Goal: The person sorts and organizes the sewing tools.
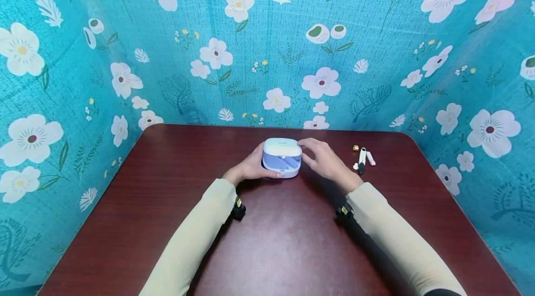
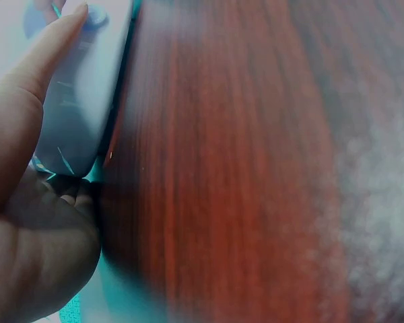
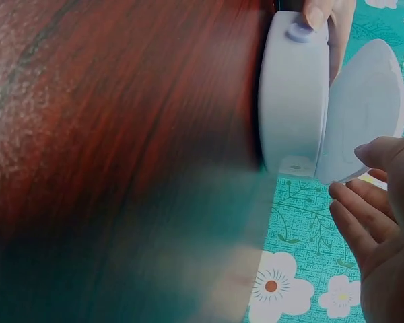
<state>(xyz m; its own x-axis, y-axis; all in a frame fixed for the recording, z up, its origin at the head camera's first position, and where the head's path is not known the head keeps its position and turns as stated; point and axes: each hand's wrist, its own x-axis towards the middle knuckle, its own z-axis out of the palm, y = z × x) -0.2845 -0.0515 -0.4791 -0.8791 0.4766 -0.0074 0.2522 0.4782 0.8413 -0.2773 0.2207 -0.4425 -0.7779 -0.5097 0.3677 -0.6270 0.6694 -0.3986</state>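
A pale lavender-white case (image 1: 286, 174) with rounded corners stands on the table, its hinged lid (image 1: 282, 147) raised partway over dividers inside. My left hand (image 1: 252, 166) grips the case's left side, fingers behind it. In the right wrist view the left thumb lies at a round button (image 3: 300, 31) on the case's front. On the other side, my right hand (image 1: 323, 159) is at the lid's right end. Its thumb overlaps the lid (image 3: 363, 101) near the lower edge in the right wrist view, with the other fingers loosely bent just below that corner.
Right of the hands lie a small gold piece (image 1: 355, 148), a slim white-and-black tool (image 1: 362, 159), a pink-and-white stick (image 1: 370, 158) and a small white bit (image 1: 355, 166). A floral teal curtain (image 1: 251, 54) hangs around the dark red wooden table (image 1: 167, 221).
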